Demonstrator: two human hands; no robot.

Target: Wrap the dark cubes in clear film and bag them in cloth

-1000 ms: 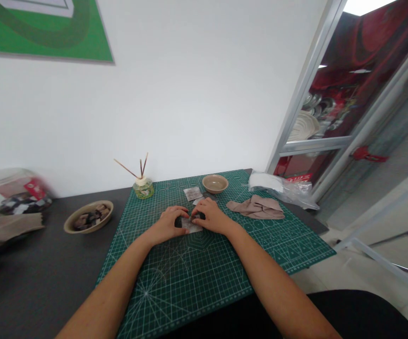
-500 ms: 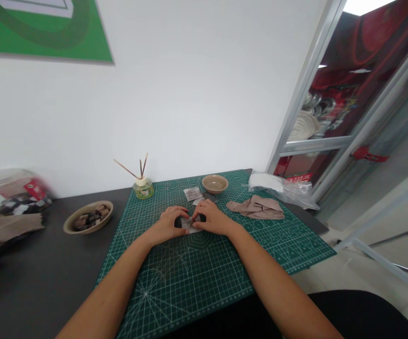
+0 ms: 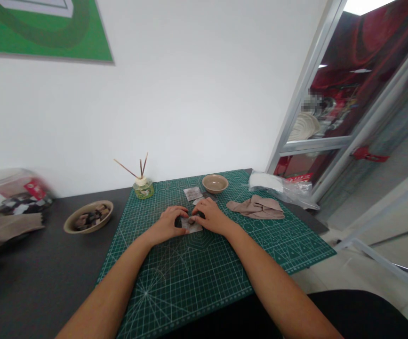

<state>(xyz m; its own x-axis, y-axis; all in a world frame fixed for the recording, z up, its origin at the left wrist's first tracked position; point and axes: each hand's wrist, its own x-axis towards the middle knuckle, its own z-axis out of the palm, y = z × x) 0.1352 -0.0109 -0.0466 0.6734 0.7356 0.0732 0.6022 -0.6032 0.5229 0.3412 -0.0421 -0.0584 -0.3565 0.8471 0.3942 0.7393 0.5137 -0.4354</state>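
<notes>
A small greyish sachet (image 3: 194,229) lies on the green cutting mat (image 3: 170,278) between my two hands. My left hand (image 3: 168,224) curves round its left side, with the thumb at the near edge and the fingers at the far edge. From the right, my right hand (image 3: 211,217) pinches at the sachet's upper middle, where a small dark spot or lump shows. The fingers partly cover it, so its exact form is unclear. Just beyond my hands lie a similar sachet (image 3: 192,193) and a partly hidden grey-and-white piece (image 3: 209,198).
A beige bowl (image 3: 215,184) stands at the mat's back. Right of it are a crumpled brownish cloth (image 3: 258,208) and a clear plastic bag (image 3: 277,185). A reed diffuser (image 3: 143,188) stands back left. Further left are a bowl of brown chunks (image 3: 88,229) and a plastic jar (image 3: 13,188).
My right thumb and fingers have shifted slightly on the sachet, and the dark spot at its middle shows a little more. My left hand keeps its place.
</notes>
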